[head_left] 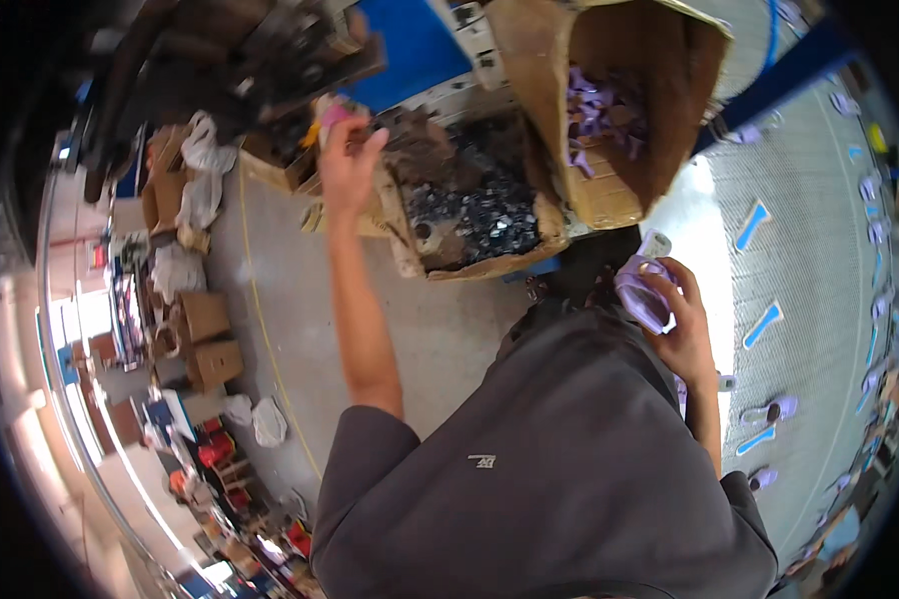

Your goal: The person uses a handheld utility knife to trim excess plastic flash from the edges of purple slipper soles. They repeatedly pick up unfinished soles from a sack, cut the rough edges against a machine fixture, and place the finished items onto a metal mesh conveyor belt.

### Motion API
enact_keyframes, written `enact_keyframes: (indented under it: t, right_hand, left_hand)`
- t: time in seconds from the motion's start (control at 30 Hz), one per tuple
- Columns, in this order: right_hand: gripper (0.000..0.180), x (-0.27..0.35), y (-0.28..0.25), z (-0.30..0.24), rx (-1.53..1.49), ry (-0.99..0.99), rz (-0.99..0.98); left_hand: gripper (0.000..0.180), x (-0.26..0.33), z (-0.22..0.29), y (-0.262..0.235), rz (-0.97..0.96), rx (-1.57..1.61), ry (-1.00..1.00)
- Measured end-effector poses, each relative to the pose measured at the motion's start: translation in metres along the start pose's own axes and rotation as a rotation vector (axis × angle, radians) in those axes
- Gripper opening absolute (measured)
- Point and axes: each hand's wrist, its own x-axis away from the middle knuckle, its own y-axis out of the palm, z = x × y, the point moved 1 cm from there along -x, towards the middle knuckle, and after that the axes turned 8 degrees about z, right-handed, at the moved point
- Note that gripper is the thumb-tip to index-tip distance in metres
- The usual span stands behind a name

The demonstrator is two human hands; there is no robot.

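Pretty rough shot: heavy fisheye warp bent everything toward a black rim. Strong glare washed out the pale work surface (709, 230) on the right, and the far left was blown out too. The raised left hand (348, 160) was motion-blurred, and the top-left clutter stayed dark and smeared.

The grey floor (449, 329) holds a far box of dark bits (479, 215) and brown boxes (205, 334) on the left.

The left hand (348, 160) reaches out, fingers (336, 118) pinching a small pink piece (332, 112) beside a cardboard box (474, 205) of dark parts. The right hand (681, 324) holds a lilac piece (641, 293) near the surface's (819, 260) edge.
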Motion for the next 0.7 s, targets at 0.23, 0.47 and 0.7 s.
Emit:
enact_keyframes:
  t: [0.23, 0.47, 0.7]
  right_hand:
    - [0.062, -0.014, -0.046, 0.113, 0.142, -0.006, -0.015]
    - [0.064, -0.014, -0.135, 0.271, 0.283, 0.206, -0.076]
    - [0.062, -0.004, -0.21, 0.516, 0.884, 0.148, 0.327]
  left_hand:
    - [0.035, -0.05, 0.04, 0.028, -0.363, -0.519, 0.114]
    - [0.032, -0.055, 0.073, 0.056, -0.546, -0.932, 0.172]
    - [0.037, -0.023, 0.153, 0.161, -0.35, -1.188, 0.438]
